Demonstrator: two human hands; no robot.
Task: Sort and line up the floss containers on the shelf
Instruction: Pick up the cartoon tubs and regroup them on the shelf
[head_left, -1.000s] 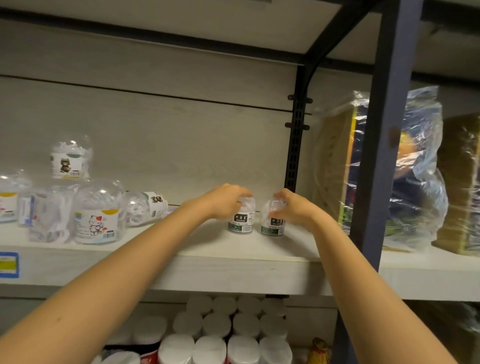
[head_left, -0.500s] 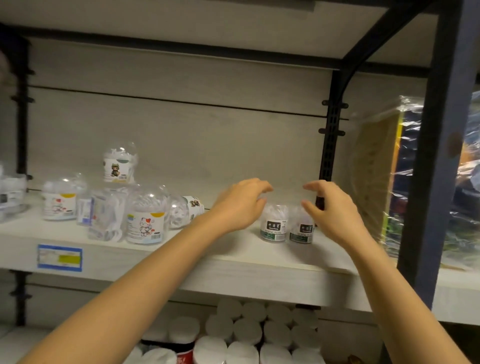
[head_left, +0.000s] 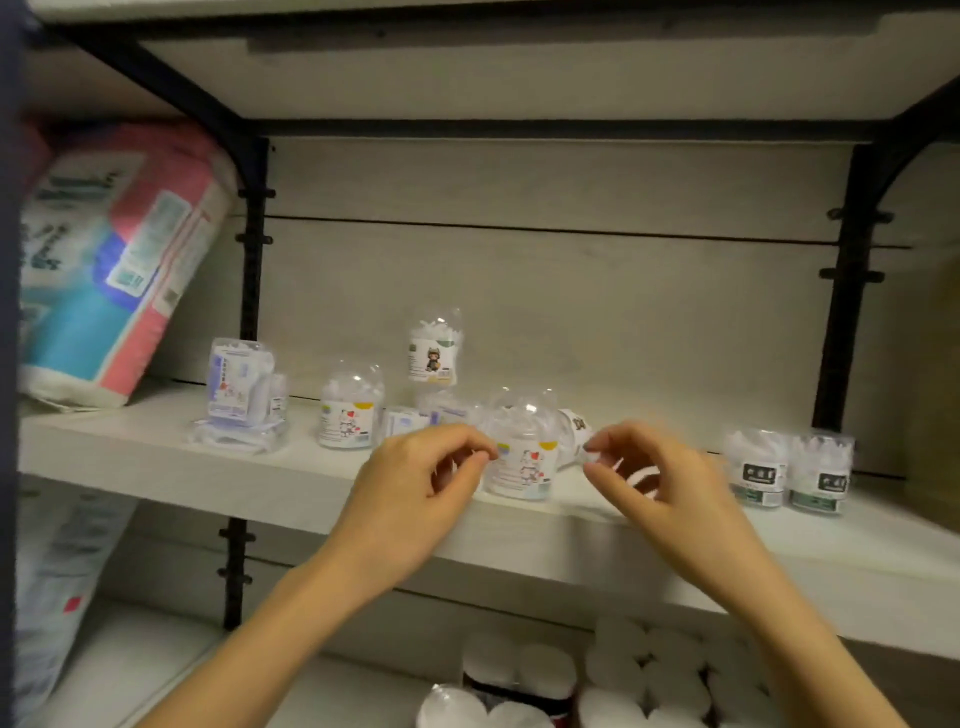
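- The dome jar (head_left: 522, 457) with the cartoon label stands upright near the front edge of the shelf (head_left: 156, 457), about mid-span; it looks like my next piece to sort.
- My left hand (head_left: 415, 493) is just beside its left flank and my right hand (head_left: 660, 483) is off its right flank. Both have loosely curled fingers, thumb and forefinger a little apart, and hold nothing. Blur keeps me from telling whether the left fingertips (head_left: 485, 454) touch the jar.
- I judge this as the reach step: hands framing the jar, grasp not yet made.
- A tipped jar (head_left: 574, 431) lies on its side right behind it, so closing in calls for care not to roll it.
- To the right, well apart, two green-label jars (head_left: 758, 475) stand side by side, touching, already in line.
- To the left are a matching dome jar (head_left: 350, 410), a stacked jar (head_left: 434, 348) perched on clutter behind, and flat packs (head_left: 239, 384) farther left.
- Next move, as I see it: grip the dome jar at both sides, lift it clear, and set it by its match.
- A tissue pack (head_left: 114, 260) leans at the far left.
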